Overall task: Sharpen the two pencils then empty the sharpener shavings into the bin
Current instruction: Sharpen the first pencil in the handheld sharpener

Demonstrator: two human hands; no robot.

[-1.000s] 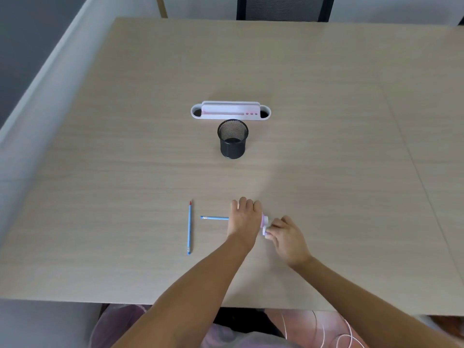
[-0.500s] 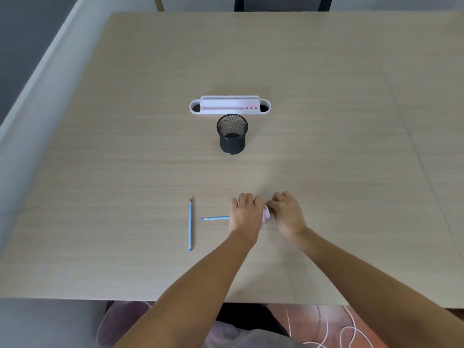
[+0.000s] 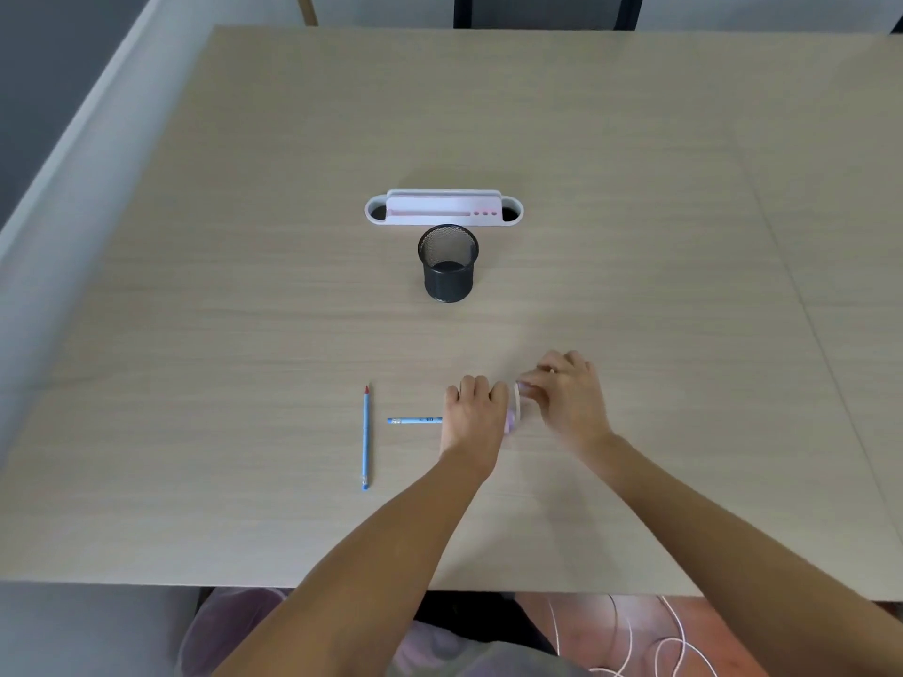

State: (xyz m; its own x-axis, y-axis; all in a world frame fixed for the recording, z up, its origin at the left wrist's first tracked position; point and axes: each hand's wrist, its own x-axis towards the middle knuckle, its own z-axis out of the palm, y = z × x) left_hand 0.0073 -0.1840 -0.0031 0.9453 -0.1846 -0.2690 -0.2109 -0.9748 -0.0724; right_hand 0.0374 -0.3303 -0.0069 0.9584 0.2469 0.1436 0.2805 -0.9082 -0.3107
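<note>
A blue pencil (image 3: 415,420) lies level, its right end hidden under my left hand (image 3: 476,417), which is closed around it and presses it toward the small pink sharpener (image 3: 514,412). My right hand (image 3: 567,400) grips that sharpener from the right, fingers curled over its top. A second blue pencil (image 3: 366,437) with a red tip lies on the table to the left, pointing away from me, touched by neither hand. A black mesh cup (image 3: 448,270) stands upright beyond the hands.
A white and pink desk organiser (image 3: 443,210) sits just behind the mesh cup. The wooden table (image 3: 635,188) stretches wide around everything; its near edge runs just in front of my forearms. White cables lie on the floor below.
My right hand has rolled up and over the sharpener, moving away from me, while my left hand has stayed on the pencil. The second pencil has not moved.
</note>
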